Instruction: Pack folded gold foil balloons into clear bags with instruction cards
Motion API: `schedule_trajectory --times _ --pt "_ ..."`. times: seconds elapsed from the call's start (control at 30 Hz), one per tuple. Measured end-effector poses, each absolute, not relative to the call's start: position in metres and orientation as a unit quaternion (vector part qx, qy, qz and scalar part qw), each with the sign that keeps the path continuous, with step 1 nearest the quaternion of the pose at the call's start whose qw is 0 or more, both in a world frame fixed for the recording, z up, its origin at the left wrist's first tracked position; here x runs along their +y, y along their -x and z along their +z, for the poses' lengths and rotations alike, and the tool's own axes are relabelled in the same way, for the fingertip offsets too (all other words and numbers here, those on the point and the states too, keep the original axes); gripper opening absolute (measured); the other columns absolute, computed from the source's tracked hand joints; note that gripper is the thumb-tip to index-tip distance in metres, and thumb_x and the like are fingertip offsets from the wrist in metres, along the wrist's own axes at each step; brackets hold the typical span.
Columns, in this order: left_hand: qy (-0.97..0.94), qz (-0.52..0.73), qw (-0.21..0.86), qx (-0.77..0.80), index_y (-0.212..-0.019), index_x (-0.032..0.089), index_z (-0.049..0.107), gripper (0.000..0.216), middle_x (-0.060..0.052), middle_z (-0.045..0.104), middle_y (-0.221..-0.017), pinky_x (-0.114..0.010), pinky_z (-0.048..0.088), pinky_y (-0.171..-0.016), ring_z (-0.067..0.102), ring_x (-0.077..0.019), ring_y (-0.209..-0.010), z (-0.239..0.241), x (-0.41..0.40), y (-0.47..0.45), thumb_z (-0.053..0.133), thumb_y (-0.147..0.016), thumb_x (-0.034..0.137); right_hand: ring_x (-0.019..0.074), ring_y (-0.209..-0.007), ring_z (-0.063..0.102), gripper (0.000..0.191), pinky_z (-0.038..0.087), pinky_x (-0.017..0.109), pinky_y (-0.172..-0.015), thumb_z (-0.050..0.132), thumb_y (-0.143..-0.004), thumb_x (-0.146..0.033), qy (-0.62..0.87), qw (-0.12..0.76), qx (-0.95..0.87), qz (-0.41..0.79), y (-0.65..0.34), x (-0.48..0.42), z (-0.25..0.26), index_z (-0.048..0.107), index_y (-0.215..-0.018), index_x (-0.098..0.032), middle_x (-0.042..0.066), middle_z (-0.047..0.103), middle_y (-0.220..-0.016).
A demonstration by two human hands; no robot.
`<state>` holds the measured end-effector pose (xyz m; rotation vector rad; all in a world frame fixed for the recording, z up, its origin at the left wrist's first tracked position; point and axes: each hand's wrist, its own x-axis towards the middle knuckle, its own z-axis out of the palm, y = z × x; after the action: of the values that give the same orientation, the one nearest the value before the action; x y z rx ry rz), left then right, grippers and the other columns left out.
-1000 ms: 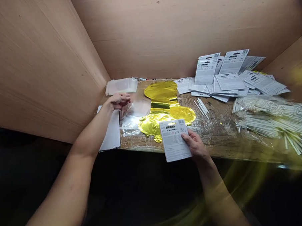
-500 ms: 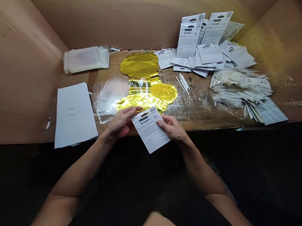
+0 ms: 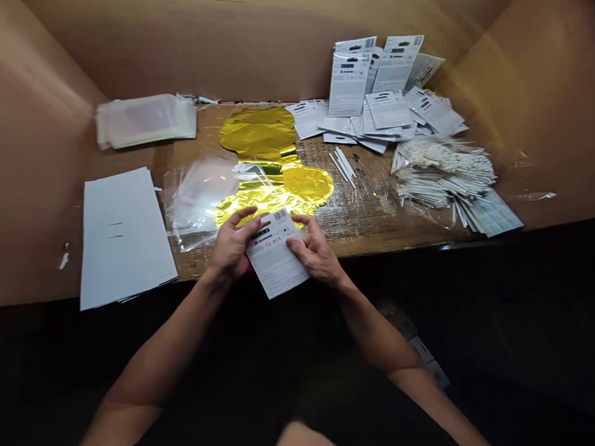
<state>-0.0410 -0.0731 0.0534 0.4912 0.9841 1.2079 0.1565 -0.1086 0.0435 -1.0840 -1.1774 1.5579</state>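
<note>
A white printed card (image 3: pixel 275 255) is held between both hands over the near edge of the wooden table (image 3: pixel 376 213). My left hand (image 3: pixel 232 247) grips its left edge with fingers curled. On the card's right side rests my right hand (image 3: pixel 316 250), thumb on top. Just behind the card lies a flat gold foil balloon (image 3: pixel 270 165). A clear plastic bag (image 3: pixel 200 197) lies to the balloon's left.
A stack of white sheets (image 3: pixel 123 234) lies at the left. Clear bags (image 3: pixel 145 119) are piled at the back left. Printed cards (image 3: pixel 375 94) lean on the back wall. White sticks in plastic (image 3: pixel 443 174) lie at the right. Wooden walls enclose the table.
My left hand left the clear bag and came to the card, which both hands now hold. The view tilted down and shifted.
</note>
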Motion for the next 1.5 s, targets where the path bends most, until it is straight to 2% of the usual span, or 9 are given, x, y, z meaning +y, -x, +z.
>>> schedule_trajectory --times 0.23,0.43,0.67,0.87,0.93,1.03,1.13,1.27,1.5 --pt "-0.225 0.572 0.675 0.409 -0.110 0.018 0.069 0.055 -0.005 0.082 -0.093 -0.033 0.066 -0.075 0.078 -0.0199 -0.079 0.066 -0.041 0.032 0.104 -0.068 0.026 0.0115 -0.037 0.058 0.063 0.023 0.015 -0.031 0.086 -0.082 -0.068 0.434 0.492 -0.313 0.686 -0.142 -0.147 0.027 0.050 -0.111 -0.025 -0.006 0.070 -0.062" --pt "-0.244 0.568 0.673 0.408 -0.093 0.016 0.069 0.054 -0.003 0.079 -0.086 -0.030 0.063 -0.075 0.075 -0.0172 -0.075 0.051 -0.065 -0.005 0.106 -0.059 0.034 0.0092 -0.032 0.052 0.054 0.025 0.014 -0.030 0.087 -0.080 -0.063 0.463 0.534 -0.262 0.658 -0.153 -0.168 0.016 0.056 -0.096 -0.022 -0.006 0.066 -0.056" --pt "-0.270 0.534 0.700 0.390 -0.100 0.016 0.075 0.052 -0.007 0.082 -0.095 -0.035 0.065 -0.078 0.077 -0.0210 -0.080 0.048 -0.073 -0.030 0.104 -0.061 0.035 0.0077 -0.028 0.043 0.056 0.019 0.018 -0.029 0.081 -0.084 -0.063 0.477 0.516 -0.288 0.651 -0.178 -0.173 0.015 0.059 -0.060 -0.017 -0.001 0.053 -0.043" --pt "-0.372 0.461 0.725 0.351 -0.106 0.017 0.075 0.044 -0.012 0.080 -0.107 -0.043 0.066 -0.089 0.079 -0.0264 -0.094 0.027 -0.117 -0.055 0.093 -0.081 0.048 0.0093 -0.036 0.056 0.055 0.021 0.014 -0.031 0.090 -0.077 -0.063 0.482 0.586 -0.229 0.609 -0.175 -0.172 0.014 0.062 -0.094 -0.020 -0.003 0.067 -0.059" --pt "-0.458 0.440 0.671 0.381 -0.121 0.017 0.071 0.051 -0.015 0.079 -0.117 -0.048 0.065 -0.095 0.079 -0.0304 -0.104 0.020 -0.120 -0.047 0.087 -0.087 0.051 0.0099 -0.035 0.056 0.058 0.020 0.014 -0.030 0.091 -0.077 -0.064 0.494 0.576 -0.216 0.615 -0.176 -0.180 0.008 0.060 -0.098 -0.020 -0.004 0.067 -0.059" --pt "-0.651 0.421 0.437 0.456 -0.151 0.017 0.056 0.072 -0.023 0.066 -0.148 -0.056 0.057 -0.111 0.068 -0.0381 -0.133 0.015 -0.109 -0.026 0.082 -0.092 0.049 0.0090 -0.032 0.052 0.057 0.020 0.014 -0.029 0.088 -0.078 -0.067 0.520 0.566 -0.203 0.607 -0.179 -0.191 -0.005 0.060 -0.093 -0.020 -0.005 0.063 -0.054" --pt "-0.848 0.299 0.242 0.365 -0.154 0.018 0.058 0.067 -0.023 0.052 -0.165 -0.061 0.043 -0.125 0.045 -0.0421 -0.158 0.014 -0.090 -0.011 0.079 -0.096 0.045 0.0063 -0.030 0.046 0.058 0.024 0.015 -0.029 0.088 -0.076 -0.068 0.526 0.565 -0.207 0.601 -0.181 -0.196 -0.017 0.061 -0.091 -0.019 -0.006 0.062 -0.053" --pt "-0.947 0.141 0.163 0.240 -0.140 0.020 0.072 0.048 -0.019 0.062 -0.158 -0.060 0.047 -0.122 0.051 -0.0405 -0.154 0.015 -0.077 -0.007 0.071 -0.102 0.049 0.0048 -0.029 0.042 0.059 0.027 0.016 -0.029 0.088 -0.074 -0.070 0.532 0.557 -0.229 0.595 -0.181 -0.196 -0.028 0.063 -0.088 -0.019 -0.007 0.061 -0.052" --pt "-0.917 0.215 0.192 0.276 -0.118 0.026 0.080 0.027 -0.015 0.075 -0.139 -0.055 0.050 -0.113 0.061 -0.0384 -0.146 0.001 -0.080 -0.021 0.073 -0.097 0.041 0.0048 -0.029 0.031 0.057 0.021 0.018 -0.030 0.080 -0.080 -0.074 0.577 0.570 -0.243 0.532 -0.177 -0.198 -0.040 0.057 -0.086 -0.022 -0.012 0.048 -0.045"
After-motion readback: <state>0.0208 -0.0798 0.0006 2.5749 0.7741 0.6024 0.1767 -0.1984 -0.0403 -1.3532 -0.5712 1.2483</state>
